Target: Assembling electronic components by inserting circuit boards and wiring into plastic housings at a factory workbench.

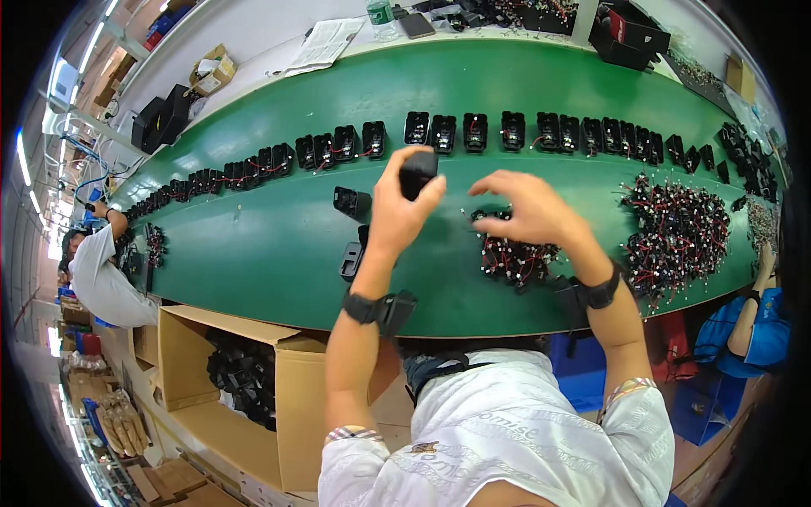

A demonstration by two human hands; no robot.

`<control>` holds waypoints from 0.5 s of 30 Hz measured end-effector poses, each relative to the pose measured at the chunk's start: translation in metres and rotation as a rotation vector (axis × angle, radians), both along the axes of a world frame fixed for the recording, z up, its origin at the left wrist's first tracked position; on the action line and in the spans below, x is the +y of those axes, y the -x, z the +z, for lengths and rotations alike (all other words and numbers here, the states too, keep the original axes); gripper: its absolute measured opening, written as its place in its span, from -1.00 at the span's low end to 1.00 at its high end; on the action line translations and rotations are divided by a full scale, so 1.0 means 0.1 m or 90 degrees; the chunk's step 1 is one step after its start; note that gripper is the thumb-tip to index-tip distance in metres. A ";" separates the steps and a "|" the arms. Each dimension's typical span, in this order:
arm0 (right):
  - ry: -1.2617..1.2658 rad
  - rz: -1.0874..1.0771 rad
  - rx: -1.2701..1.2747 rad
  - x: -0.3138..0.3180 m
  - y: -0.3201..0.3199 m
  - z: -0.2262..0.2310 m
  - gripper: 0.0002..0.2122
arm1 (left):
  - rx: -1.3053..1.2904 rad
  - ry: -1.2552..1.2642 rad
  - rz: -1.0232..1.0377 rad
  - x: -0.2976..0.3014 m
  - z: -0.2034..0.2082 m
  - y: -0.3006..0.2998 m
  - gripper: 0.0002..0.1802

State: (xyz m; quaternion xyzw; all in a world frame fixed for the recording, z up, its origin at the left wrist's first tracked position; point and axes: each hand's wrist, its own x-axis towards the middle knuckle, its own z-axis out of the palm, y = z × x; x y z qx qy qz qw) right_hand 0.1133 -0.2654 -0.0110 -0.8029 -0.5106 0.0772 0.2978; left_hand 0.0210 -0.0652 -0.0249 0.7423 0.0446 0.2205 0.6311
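My left hand (395, 207) is closed around a small black plastic housing (417, 174), raised above the green table. My right hand (530, 209) is open, fingers spread and curved, slightly blurred. Beneath it lies a small heap of black parts with red and black wires and white connectors (517, 264). I cannot see anything between its fingers. Left of my left wrist a loose black housing (350, 202) lies tilted on the table. Nearer to me, a black part with a rectangular opening (350, 260) sits partly hidden behind my left forearm.
A long row of black housings (476, 133) with wires crosses the green table (279, 253). A larger heap of wired parts (680, 237) lies at the right. An open cardboard box (300, 397) of black pieces stands below the front edge. Other people work at the far left (110, 275) and right (743, 329).
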 end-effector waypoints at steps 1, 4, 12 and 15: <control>0.076 -0.015 0.001 0.05 0.03 -0.07 -0.57 | -0.028 0.128 -0.037 -0.08 0.01 -0.09 -0.67; 0.233 -0.076 -0.008 0.18 0.09 -0.22 -0.69 | -0.040 0.307 -0.072 -0.15 -0.28 -0.34 -0.70; -0.131 0.037 0.158 -0.01 -0.07 -0.18 -0.79 | 0.029 0.393 -0.075 -0.24 -0.56 -0.34 -0.63; -0.247 -0.028 0.416 -0.14 0.00 -0.15 -0.85 | 0.082 0.392 -0.175 -0.28 -0.63 -0.29 -0.62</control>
